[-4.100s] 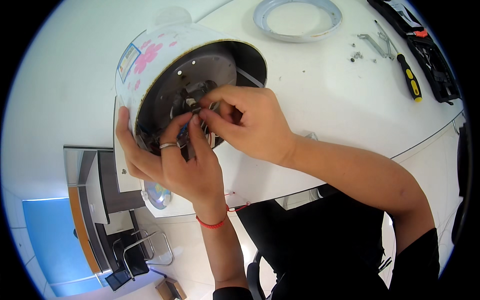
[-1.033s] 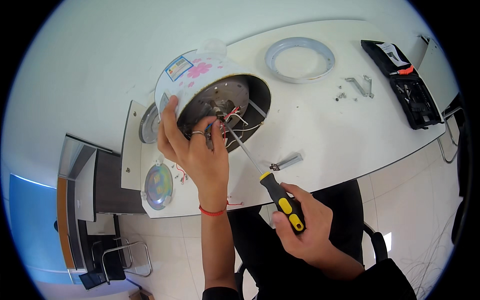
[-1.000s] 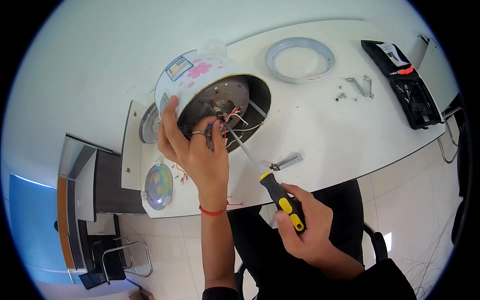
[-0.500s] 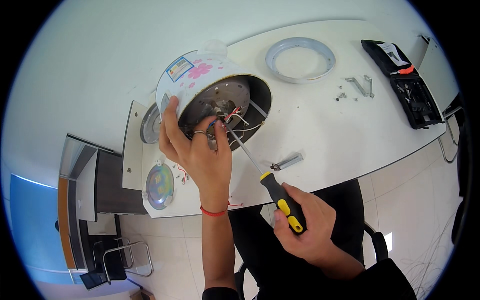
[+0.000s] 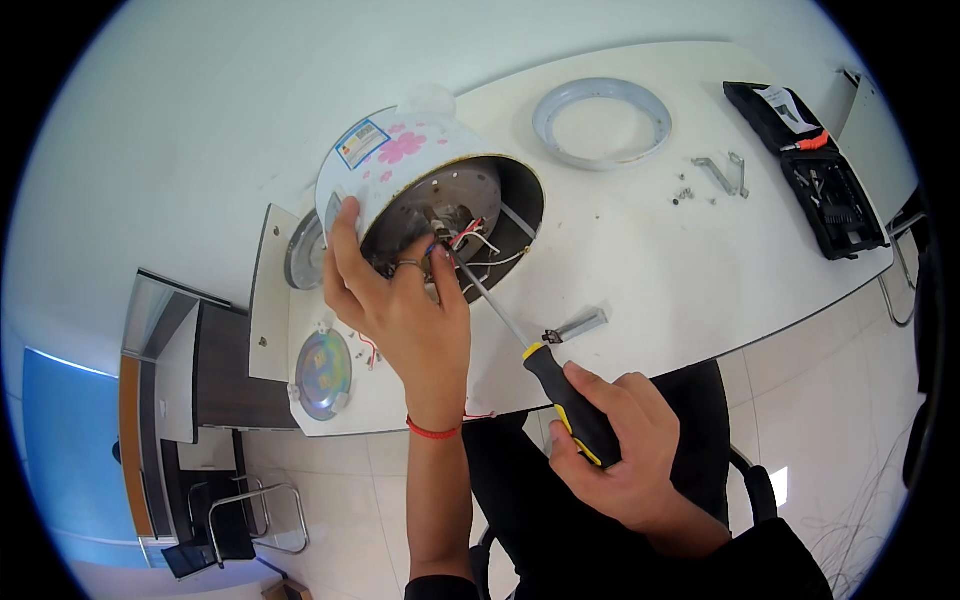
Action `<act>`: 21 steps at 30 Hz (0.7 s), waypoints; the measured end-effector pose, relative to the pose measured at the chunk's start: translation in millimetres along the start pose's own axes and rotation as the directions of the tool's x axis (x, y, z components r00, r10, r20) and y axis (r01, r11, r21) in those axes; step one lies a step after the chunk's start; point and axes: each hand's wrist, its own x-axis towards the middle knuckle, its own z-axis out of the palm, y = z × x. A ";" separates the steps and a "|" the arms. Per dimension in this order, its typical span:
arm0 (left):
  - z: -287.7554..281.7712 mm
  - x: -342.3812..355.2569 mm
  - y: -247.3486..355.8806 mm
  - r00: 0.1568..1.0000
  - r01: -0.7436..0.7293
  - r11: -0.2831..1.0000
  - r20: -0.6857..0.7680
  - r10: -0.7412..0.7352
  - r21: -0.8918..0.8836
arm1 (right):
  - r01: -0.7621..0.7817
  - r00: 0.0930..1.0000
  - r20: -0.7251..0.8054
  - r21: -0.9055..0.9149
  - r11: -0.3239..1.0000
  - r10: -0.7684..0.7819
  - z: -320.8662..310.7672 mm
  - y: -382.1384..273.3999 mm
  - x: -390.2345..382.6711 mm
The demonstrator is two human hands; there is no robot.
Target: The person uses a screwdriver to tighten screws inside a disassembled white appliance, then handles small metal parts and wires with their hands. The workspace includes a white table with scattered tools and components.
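A white rice cooker body (image 5: 440,145) with pink flowers lies tipped on the table, its open underside facing me. Inside are a round metal plate and red and white wires (image 5: 478,236). My left hand (image 5: 410,320) braces some fingers on the shell, while thumb and a fingertip pinch at a small blue wire (image 5: 432,248) inside the opening. In my right hand (image 5: 625,450) is a screwdriver (image 5: 560,385) with a black and yellow handle. Its shaft slants up to the left, and its tip meets the wiring beside my left thumb; the exact contact point is hidden.
A grey ring (image 5: 541,124) lies at the back of the white table (image 5: 660,290). Metal brackets (image 5: 716,176), loose screws and an open black tool case (image 5: 830,200) are to the right. A round metal plate (image 5: 324,372) lies front left; another metal bracket (image 5: 578,326) sits near the front edge.
The screwdriver handle has turned in my right hand, so its yellow patches now face lower left. My left hand keeps its place at the wires.
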 end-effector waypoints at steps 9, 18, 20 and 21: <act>-1.7 1.5 2.6 1.000 -0.002 1.000 0.009 0.002 0.025 | 0.055 0.998 0.006 -0.089 0.995 -0.055 5.1 1.4 -5.2; -2.1 0.6 2.7 0.999 -0.023 0.996 0.029 0.020 0.086 | 0.135 0.991 0.034 -0.121 0.983 -0.131 13.9 7.0 -15.8; -3.4 1.1 2.7 0.999 -0.022 0.996 0.030 0.019 0.086 | 0.139 0.990 0.031 -0.138 0.981 -0.136 16.7 9.7 -19.8; -2.9 0.6 2.9 0.999 -0.021 0.996 0.032 0.018 0.084 | 0.141 0.990 0.030 -0.148 0.979 -0.138 17.7 12.0 -21.6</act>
